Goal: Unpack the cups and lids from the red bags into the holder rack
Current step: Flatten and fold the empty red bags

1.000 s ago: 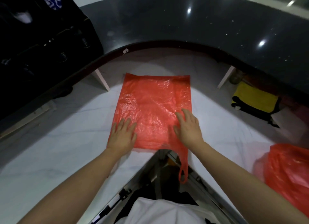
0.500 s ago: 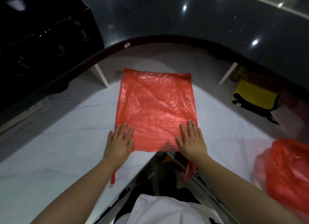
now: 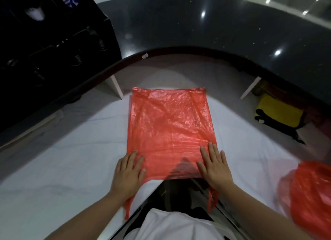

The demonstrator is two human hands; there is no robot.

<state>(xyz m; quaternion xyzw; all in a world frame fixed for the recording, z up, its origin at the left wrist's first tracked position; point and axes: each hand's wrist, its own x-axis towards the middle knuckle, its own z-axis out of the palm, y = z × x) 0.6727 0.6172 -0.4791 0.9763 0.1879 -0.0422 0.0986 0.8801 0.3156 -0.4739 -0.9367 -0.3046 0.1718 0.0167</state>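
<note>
While both hands press down, I note 1 empty red bag (image 3: 169, 132) spread flat on the white counter (image 3: 71, 159), its closed bottom edge away from me and its open end at the counter's near edge. Left hand (image 3: 129, 173) rests palm down on the bag's near left corner, fingers (image 3: 133, 157) straight and slightly spread, part on plastic and part on bare counter. Right hand (image 3: 215, 166) lies flat on the near right corner, its fingers straight and close together, pointing away from me. Neither hand curls round anything. 2 thin bag handles hang off the near edge: the left handle (image 3: 127, 206) dangles below the left wrist, the right handle (image 3: 212, 200) below the right wrist. The bag's near middle overhangs the notch in the counter, dark gap showing through the plastic. A second red bag (image 3: 311, 198), bulging and blurred, sits at the right edge of my view, well apart from the flat one; I cannot tell its contents. Beyond, a dark curved upper ledge (image 3: 197, 30) wraps round the workspace. A black rack (image 3: 53, 46) stands at upper left, its contents too dark to read. A yellow and black item (image 3: 279, 114) lies under the ledge at right.
</note>
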